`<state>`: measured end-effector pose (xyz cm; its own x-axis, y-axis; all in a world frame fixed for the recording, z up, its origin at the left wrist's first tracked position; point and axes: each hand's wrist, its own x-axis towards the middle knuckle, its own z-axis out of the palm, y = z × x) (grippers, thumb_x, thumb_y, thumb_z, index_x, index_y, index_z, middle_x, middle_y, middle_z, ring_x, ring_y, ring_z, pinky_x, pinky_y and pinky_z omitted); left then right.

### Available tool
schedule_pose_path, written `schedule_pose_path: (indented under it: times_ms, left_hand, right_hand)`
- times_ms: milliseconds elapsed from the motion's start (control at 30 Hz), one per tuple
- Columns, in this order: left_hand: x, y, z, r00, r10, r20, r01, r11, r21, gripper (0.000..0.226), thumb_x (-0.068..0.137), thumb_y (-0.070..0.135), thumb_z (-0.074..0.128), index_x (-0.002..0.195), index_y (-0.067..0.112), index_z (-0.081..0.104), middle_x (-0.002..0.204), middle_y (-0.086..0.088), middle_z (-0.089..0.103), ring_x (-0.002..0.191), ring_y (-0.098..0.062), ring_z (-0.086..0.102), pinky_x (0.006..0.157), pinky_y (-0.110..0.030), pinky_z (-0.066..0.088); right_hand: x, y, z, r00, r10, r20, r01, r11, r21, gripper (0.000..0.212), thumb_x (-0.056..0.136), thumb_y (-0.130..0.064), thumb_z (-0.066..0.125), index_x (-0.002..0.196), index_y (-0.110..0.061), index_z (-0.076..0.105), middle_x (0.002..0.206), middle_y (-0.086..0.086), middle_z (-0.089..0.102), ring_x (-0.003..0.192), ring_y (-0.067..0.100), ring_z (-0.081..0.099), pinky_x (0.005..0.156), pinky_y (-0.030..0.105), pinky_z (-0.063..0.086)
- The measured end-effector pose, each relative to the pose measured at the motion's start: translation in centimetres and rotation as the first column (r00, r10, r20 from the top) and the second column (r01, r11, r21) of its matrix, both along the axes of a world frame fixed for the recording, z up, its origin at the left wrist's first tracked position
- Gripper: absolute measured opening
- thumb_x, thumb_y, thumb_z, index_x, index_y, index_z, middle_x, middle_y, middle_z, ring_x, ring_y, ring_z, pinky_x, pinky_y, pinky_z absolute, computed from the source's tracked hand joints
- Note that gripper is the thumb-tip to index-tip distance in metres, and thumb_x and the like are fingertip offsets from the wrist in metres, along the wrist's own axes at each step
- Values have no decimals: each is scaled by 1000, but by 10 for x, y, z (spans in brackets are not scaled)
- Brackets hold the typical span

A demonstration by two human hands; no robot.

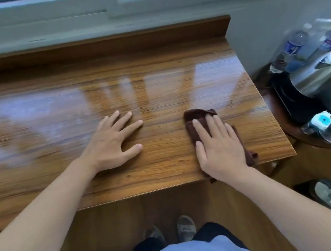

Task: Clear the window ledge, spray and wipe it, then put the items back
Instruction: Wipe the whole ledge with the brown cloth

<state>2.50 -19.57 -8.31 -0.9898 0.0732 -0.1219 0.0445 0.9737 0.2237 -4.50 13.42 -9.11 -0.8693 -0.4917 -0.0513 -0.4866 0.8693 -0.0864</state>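
A person's flat right hand presses a brown cloth on the ledge; unwiped wood stretches toward nine o'clock, past the flat, empty left hand.

No text can be read. The water bottles at the far right carry blue labels, blurred beyond reading, and the near slipper shows a small dark mark on its strap, too small to make out.

Right hand flat on the brown cloth near the worktop corner; left hand spread on bare wood.
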Motion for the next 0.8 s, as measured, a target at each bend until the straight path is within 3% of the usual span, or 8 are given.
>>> schedule_pose_path:
  times_ms: [100, 167, 433, 533, 700, 800]
  left_hand:
    - [17, -15, 5, 993, 120, -8, -120, 993, -3, 75, 92, 77, 30, 160, 46, 25, 171, 2, 19, 158, -24, 7, 128, -50, 7]
    - [34, -26, 5, 978, 206, -21, -207, 978, -22, 77, 89, 79, 30, 158, 44, 30, 167, -2, 24, 156, -27, 13, 126, -50, 11]
    - [49, -44, -3, 986, 159, -47, -160, 986, -41, 74, 93, 78, 31, 159, 46, 25, 169, 3, 22, 157, -21, 11, 127, -45, 9]
    - [73, -87, -1, 989, 132, -73, -132, 991, 4, 71, 95, 73, 37, 158, 42, 30, 167, 4, 26, 156, -19, 14, 126, -42, 11]
    - [132, -177, 1, 982, 168, -89, -171, 985, -22, 72, 92, 75, 34, 155, 40, 38, 162, 2, 31, 150, -22, 22, 123, -43, 15]
    - [148, -211, 4, 990, 111, -90, -112, 994, -12, 71, 93, 74, 36, 154, 39, 38, 158, 2, 35, 147, -20, 27, 121, -42, 18]
  right_hand:
    - [-21, 20, 1, 978, -206, -30, 207, 977, 40, 67, 102, -50, 18, 164, -28, 17, 171, 10, 21, 159, 31, 15, 127, 52, 20]
    - [-13, 3, 2, 965, -256, -48, 258, 965, 48, 67, 101, -48, 20, 164, -25, 18, 171, 13, 21, 158, 34, 16, 127, 53, 20]
    - [82, -143, 1, 981, 191, 11, -191, 981, -24, 65, 103, -48, 24, 165, -30, 18, 173, 7, 16, 160, 29, 7, 130, 50, 12]
    - [80, -149, -3, 992, 124, -19, -124, 992, 4, 64, 103, -51, 23, 165, -33, 17, 173, 5, 17, 160, 25, 9, 130, 47, 13]
    - [97, -195, 0, 973, -230, -34, 231, 973, 20, 67, 101, -49, 19, 165, -30, 15, 173, 8, 17, 160, 29, 11, 129, 50, 15]
    - [145, -278, 3, 998, -59, -19, 59, 998, -7, 66, 102, -49, 22, 165, -33, 14, 174, 6, 13, 160, 27, 7, 130, 47, 11]
